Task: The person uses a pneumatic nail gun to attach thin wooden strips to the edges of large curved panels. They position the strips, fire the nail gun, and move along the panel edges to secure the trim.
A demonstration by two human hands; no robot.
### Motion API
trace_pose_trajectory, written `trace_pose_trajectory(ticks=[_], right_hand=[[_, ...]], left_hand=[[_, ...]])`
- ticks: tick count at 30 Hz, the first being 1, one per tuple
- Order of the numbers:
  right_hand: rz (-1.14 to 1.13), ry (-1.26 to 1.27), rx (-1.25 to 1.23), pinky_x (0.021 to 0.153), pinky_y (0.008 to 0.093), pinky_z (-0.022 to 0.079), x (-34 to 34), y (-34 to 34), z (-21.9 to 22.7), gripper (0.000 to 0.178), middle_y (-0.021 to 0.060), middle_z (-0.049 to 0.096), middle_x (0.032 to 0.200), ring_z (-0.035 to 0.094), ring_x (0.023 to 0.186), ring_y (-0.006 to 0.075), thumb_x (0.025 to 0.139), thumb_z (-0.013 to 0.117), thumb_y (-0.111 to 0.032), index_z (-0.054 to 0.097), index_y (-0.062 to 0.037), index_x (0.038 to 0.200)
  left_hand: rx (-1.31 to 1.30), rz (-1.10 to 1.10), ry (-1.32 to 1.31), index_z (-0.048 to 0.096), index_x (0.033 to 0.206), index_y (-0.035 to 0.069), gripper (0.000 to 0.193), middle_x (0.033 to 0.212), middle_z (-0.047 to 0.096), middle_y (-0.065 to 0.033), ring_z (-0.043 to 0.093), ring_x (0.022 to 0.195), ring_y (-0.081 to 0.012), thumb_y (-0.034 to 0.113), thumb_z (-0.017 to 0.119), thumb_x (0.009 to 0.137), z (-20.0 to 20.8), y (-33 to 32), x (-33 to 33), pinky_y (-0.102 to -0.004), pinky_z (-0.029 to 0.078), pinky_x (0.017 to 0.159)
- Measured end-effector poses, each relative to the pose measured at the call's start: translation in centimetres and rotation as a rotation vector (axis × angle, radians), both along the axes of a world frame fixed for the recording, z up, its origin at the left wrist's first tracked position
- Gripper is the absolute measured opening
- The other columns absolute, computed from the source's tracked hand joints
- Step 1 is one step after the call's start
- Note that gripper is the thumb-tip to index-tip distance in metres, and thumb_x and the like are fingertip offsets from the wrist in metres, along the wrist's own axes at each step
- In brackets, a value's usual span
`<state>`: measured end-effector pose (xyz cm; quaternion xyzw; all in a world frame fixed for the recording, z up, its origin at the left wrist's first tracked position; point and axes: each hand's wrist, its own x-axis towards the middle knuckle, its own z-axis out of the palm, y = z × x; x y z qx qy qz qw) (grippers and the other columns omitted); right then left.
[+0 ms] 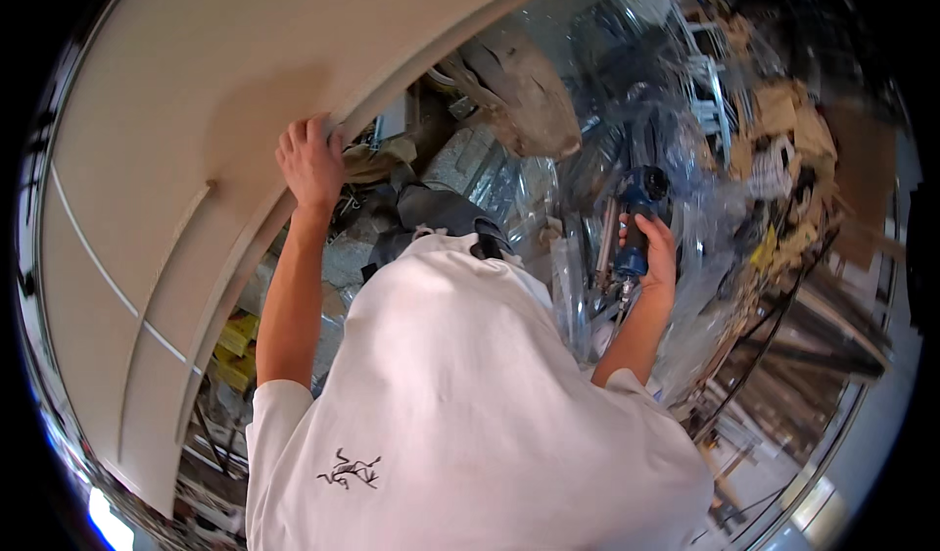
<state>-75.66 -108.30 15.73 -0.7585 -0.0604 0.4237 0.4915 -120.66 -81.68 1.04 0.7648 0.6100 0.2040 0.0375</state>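
Observation:
A large beige panel (186, 81) spreads across the left and top of the view. My left hand (311, 162) is closed over its edge, with the fingers on the face and the thumb along the rim. In my right hand (658, 247), apart from the panel, is a blue nail gun (636, 198), the fingers wrapped round its handle. A hose fitting (625, 291) joins the handle's lower end. The gun's long narrow magazine (605, 247) lies beside the handle. Along the panel runs a thin curved-looking strip (157, 287).
Clear plastic sheeting (529, 208) and brown paper or card (524, 91) litter the floor around my legs. Yellow packages (235, 348) lie under the panel at left. Torn cardboard (793, 120) and wooden boards (813, 326) are piled on the right.

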Motion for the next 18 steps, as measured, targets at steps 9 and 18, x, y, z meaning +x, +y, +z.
trace_pose_trajectory(ticks=[9,18], right_hand=[[0.098,0.062,-0.423,0.064,0.0353,0.052,-3.1,-7.4,-8.1,0.040,0.0077,0.070,0.082,0.066,0.069,0.0218,0.097,0.071,-0.041,0.070,-0.0011,0.097],[-0.006,0.378,-0.068,0.066,0.0403,0.057,6.8,-4.2,-12.8,0.018,0.0074,0.066,0.081,0.065,0.073,0.0227,0.091,0.067,-0.023,0.064,-0.0065,0.096]], left_hand=[[-0.023,0.035,0.024,0.071,0.110,0.012,0.027,0.106,0.066,-0.0121,0.061,0.105,-0.0320,0.030,0.071,0.090,-0.6,0.0,0.2,-0.0469,0.047,0.090],[0.151,0.067,-0.128,0.068,0.095,0.013,0.021,0.097,0.061,-0.0107,0.059,0.099,-0.0324,0.029,0.074,0.083,0.5,-0.9,-0.7,-0.0470,0.046,0.086]])
